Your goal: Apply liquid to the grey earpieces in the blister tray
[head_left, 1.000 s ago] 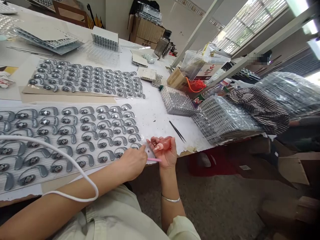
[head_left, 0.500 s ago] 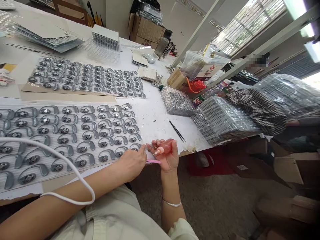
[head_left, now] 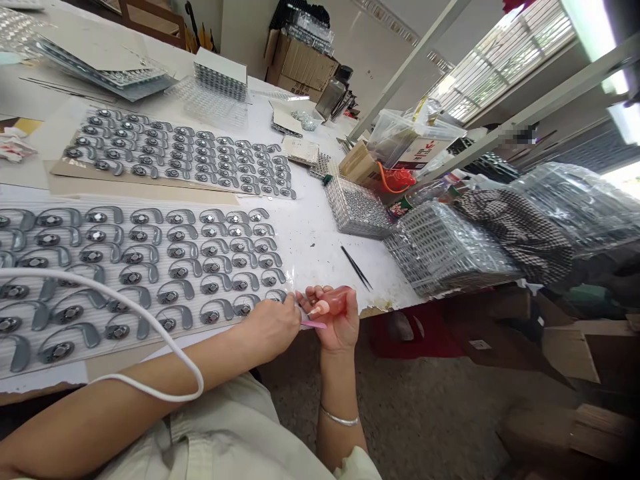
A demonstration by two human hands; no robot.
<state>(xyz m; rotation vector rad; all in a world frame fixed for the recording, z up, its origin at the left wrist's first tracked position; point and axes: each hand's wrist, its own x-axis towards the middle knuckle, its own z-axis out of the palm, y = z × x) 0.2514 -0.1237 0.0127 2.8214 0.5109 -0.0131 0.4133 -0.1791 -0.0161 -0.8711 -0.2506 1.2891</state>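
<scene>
My left hand (head_left: 274,328) is closed at the near right corner of the lower sheet (head_left: 113,340), beside the last grey ear-hook-shaped pieces (head_left: 212,311). A thin pink stick (head_left: 315,325) protrudes from under its fingers toward my right palm; the rest of it is hidden. In my right hand (head_left: 340,330), palm up with fingers curled, is a small reddish squeeze bottle (head_left: 336,301), its pale nozzle tilted down to the left near my left fingertips. What lies between the fingertips is too small to make out.
Black tweezers (head_left: 356,268) lie right of my hands. A second sheet of grey pieces (head_left: 175,160) rests farther back. Stacked clear trays (head_left: 450,250) and a tray of small parts (head_left: 357,205) stand at right. A white cable (head_left: 165,333) loops over my left forearm.
The squeeze bottle has tipped in my right hand and shows more of its body, with the nozzle closer to my left fingertips. Both hands shift slightly right in view, as does the table.
</scene>
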